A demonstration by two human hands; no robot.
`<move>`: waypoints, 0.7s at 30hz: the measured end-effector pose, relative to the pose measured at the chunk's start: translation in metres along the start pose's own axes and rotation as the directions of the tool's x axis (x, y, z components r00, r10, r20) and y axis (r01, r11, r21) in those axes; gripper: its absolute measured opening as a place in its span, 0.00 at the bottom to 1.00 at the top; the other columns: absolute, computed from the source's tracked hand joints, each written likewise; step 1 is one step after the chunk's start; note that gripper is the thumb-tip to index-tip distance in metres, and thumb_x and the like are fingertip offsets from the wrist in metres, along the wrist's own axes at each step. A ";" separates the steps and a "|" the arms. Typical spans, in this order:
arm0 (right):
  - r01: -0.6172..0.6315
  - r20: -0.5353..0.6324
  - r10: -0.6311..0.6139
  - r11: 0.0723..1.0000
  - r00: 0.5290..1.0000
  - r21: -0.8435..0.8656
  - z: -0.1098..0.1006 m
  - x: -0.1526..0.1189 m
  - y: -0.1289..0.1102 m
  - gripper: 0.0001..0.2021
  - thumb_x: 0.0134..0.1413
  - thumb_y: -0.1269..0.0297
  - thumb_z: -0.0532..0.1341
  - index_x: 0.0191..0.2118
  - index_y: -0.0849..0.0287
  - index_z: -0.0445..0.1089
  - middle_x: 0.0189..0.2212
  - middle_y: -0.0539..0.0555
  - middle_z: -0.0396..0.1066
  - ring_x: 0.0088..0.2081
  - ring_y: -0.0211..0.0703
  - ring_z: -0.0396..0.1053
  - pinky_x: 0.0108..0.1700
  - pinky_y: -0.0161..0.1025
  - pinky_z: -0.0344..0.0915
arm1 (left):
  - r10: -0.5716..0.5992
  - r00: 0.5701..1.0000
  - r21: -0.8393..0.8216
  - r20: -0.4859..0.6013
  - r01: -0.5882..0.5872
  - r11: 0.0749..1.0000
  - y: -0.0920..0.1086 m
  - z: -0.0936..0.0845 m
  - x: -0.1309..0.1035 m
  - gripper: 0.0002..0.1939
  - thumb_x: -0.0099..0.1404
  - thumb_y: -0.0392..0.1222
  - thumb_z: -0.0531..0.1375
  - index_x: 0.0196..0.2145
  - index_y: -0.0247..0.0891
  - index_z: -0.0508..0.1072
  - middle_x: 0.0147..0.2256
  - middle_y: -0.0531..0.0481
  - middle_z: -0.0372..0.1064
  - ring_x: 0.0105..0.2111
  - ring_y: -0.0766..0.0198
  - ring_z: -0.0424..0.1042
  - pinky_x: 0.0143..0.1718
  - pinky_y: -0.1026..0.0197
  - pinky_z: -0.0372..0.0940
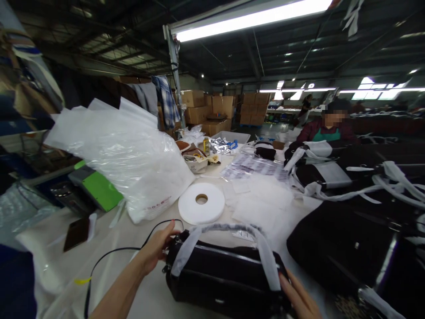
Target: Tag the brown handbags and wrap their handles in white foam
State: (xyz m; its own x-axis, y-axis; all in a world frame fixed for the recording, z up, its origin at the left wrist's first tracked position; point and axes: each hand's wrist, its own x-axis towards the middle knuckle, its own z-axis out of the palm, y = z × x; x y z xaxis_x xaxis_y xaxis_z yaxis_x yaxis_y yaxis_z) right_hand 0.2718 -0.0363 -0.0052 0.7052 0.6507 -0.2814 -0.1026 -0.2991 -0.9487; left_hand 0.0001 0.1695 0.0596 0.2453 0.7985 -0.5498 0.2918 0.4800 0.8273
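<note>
A black handbag (219, 270) lies on the table right in front of me, its raised handle wrapped in white tissue paper (268, 261). At the bag's left end, my left hand (158, 246) grips the side near the metal ring, thumb up and the other fingers partly hidden. My right hand (297, 294) presses against the right end, its fingers along the side and the rest cut off by the frame edge. Just beyond the bag lies a large roll of white tape (186, 204). Thin white sheets (262, 204) are spread behind it.
More black bags with white-wrapped straps (352, 248) crowd the right side. A big bag of clear plastic sleeves (133, 159) stands at left, near a green box (101, 188) and a phone (77, 232). A black cable (116, 249) crosses the table. A co-worker (327, 126) sits beyond.
</note>
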 end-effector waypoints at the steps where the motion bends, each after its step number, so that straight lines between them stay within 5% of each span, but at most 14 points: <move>1: 0.034 0.021 -0.034 0.999 0.999 -0.002 -0.001 0.013 -0.016 0.27 0.42 0.46 0.59 0.46 0.57 0.70 0.48 0.55 0.69 0.53 0.57 0.61 0.53 0.50 0.58 | -0.027 0.999 -0.092 0.017 0.029 0.995 -0.004 -0.002 -0.011 0.36 0.51 0.67 0.51 0.43 0.32 0.70 0.32 0.43 0.70 0.35 0.54 0.67 0.26 0.60 0.61; 6: 0.254 0.238 -0.234 0.965 0.943 -0.060 0.025 0.082 -0.080 0.23 0.40 0.45 0.58 0.34 0.59 0.75 0.40 0.57 0.74 0.48 0.55 0.66 0.53 0.49 0.56 | -0.098 0.994 -0.321 0.056 0.110 0.941 -0.038 0.007 -0.062 0.36 0.51 0.67 0.52 0.44 0.32 0.69 0.39 0.38 0.70 0.39 0.52 0.67 0.25 0.60 0.63; 10: 0.323 0.353 -0.265 0.939 0.897 -0.116 0.063 0.110 -0.082 0.22 0.41 0.47 0.58 0.35 0.61 0.75 0.39 0.56 0.74 0.46 0.52 0.67 0.52 0.50 0.56 | -0.195 0.981 -0.329 -0.002 0.184 0.926 -0.071 0.023 -0.081 0.34 0.49 0.67 0.54 0.38 0.32 0.71 0.32 0.39 0.72 0.31 0.55 0.69 0.23 0.61 0.62; 13: 0.359 0.334 -0.292 0.920 0.896 -0.160 0.079 0.118 -0.073 0.22 0.42 0.47 0.58 0.34 0.62 0.74 0.37 0.57 0.74 0.44 0.52 0.67 0.52 0.49 0.56 | -0.167 0.984 -0.215 -0.067 0.149 0.965 -0.094 0.019 -0.078 0.27 0.47 0.61 0.58 0.34 0.34 0.72 0.26 0.44 0.71 0.27 0.57 0.69 0.21 0.64 0.60; 17: 0.410 0.105 -0.396 0.878 0.912 -0.246 0.071 0.100 -0.065 0.27 0.45 0.45 0.52 0.40 0.65 0.70 0.43 0.62 0.69 0.48 0.54 0.62 0.53 0.50 0.53 | 0.027 0.984 0.077 -0.177 -0.014 0.997 -0.124 0.003 -0.068 0.16 0.49 0.49 0.58 0.33 0.37 0.75 0.28 0.45 0.71 0.29 0.57 0.68 0.23 0.62 0.61; 21: 0.454 -0.041 -0.485 0.844 0.874 -0.286 0.052 0.028 -0.023 0.22 0.48 0.48 0.52 0.40 0.61 0.67 0.41 0.59 0.68 0.42 0.50 0.65 0.47 0.44 0.60 | 0.163 0.985 0.084 -0.060 -0.158 0.984 -0.147 0.006 -0.064 0.15 0.43 0.37 0.57 0.32 0.38 0.74 0.33 0.47 0.73 0.37 0.54 0.69 0.35 0.59 0.65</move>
State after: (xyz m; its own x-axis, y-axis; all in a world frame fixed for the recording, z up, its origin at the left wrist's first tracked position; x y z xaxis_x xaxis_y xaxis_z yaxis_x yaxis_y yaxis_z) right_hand 0.2571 0.0253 0.0011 0.6950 0.6847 0.2197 0.4343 -0.1561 -0.8872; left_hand -0.0527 0.0457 -0.0280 0.2332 0.8865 -0.3996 0.3257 0.3160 0.8911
